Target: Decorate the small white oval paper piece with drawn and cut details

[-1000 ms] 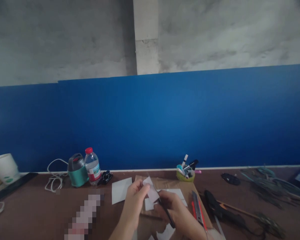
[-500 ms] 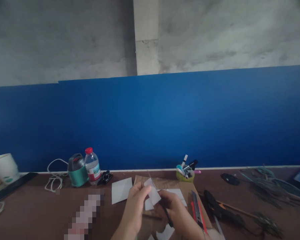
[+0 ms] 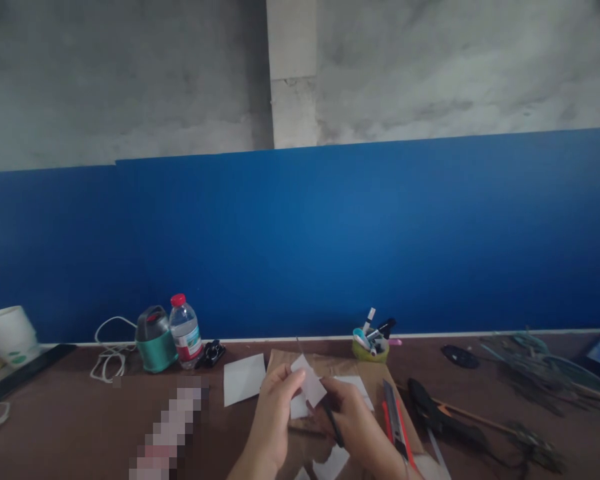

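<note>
My left hand (image 3: 279,399) pinches a small piece of white paper (image 3: 313,387) between thumb and fingers. Black-handled scissors (image 3: 336,430) are in my right hand (image 3: 353,410), whose fingers wrap round the loops. A thin blade tip shows just beyond the paper; the rest of the blades is mostly hidden by paper and fingers. Beneath both hands lies a brown cardboard sheet (image 3: 280,360) with more white paper on it. Torn-edged white scraps (image 3: 331,463) lie at its near edge. A white paper sheet (image 3: 244,380) rests left of the cardboard.
A red utility knife (image 3: 396,423) lies right of my right hand, with a black glue gun (image 3: 445,420) beyond it. Behind stands a pen holder (image 3: 365,353). To the left are a water bottle (image 3: 186,337), a teal container (image 3: 156,350) and a white cup (image 3: 10,337).
Both hands and the white paper have shifted very slightly to the right. The paper is turned a little, and the scissors stay in my right hand.
</note>
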`<action>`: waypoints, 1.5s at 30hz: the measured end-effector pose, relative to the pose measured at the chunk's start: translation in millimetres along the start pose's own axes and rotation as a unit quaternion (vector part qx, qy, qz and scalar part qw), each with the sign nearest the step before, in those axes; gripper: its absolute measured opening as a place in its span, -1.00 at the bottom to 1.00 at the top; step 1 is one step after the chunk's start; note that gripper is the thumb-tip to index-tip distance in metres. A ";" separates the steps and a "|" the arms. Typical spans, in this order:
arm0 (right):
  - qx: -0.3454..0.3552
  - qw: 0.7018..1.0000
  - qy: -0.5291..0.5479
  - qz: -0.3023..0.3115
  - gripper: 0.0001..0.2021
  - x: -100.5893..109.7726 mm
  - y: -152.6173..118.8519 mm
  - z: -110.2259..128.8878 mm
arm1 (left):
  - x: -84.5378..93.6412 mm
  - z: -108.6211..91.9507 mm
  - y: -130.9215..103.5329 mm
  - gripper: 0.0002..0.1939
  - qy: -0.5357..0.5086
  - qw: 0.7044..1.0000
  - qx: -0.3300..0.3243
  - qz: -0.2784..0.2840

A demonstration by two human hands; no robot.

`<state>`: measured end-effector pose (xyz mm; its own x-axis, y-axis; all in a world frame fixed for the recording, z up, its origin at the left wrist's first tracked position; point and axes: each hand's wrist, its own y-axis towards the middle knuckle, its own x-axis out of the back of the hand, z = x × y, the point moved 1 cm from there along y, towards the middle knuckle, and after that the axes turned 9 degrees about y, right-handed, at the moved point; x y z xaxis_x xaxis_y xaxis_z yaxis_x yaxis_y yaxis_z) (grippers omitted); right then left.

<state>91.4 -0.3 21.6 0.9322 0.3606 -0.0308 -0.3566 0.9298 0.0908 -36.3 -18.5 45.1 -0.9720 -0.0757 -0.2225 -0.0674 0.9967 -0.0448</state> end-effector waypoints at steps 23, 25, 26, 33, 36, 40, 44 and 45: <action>-0.065 0.987 0.143 0.015 -0.72 7.9 -10.0 32.5 | -7.0 -17.1 -4.8 -0.70 -0.048 0.997 -0.015 0.061; -0.065 0.993 0.097 0.035 -0.77 11.2 -9.8 33.5 | -4.3 -22.5 -4.4 -0.68 -0.032 0.999 -0.019 0.007; -0.062 0.994 0.079 0.051 -0.79 12.4 -9.4 32.5 | -2.9 -24.9 -3.9 -0.68 -0.016 0.999 -0.025 -0.015; -0.044 0.992 -0.010 0.119 -0.78 14.5 -9.3 20.8 | 3.8 -22.0 4.4 -0.79 0.064 0.997 -0.030 -0.034; -0.048 0.991 -0.036 0.119 -0.73 15.6 -9.7 20.3 | 6.9 -12.8 11.3 -0.79 0.081 0.996 -0.007 -0.021; -0.043 0.992 -0.063 0.099 -0.69 18.5 -8.6 21.4 | 9.0 -8.2 15.6 -0.82 0.095 0.995 -0.004 -0.012; -0.036 0.992 -0.063 0.104 -0.72 19.7 -8.2 24.3 | 8.1 -13.1 11.0 -0.83 0.094 0.996 -0.009 -0.006; -0.040 0.992 -0.056 0.108 -0.72 19.6 -8.4 25.0 | 7.9 -14.2 9.7 -0.82 0.094 0.996 -0.013 -0.002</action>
<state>114.2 -2.8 45.1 0.8332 0.5453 0.0918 -0.5479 0.8365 0.0045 -47.8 -9.1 56.7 -0.9965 -0.0746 -0.0366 -0.0739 0.9971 -0.0201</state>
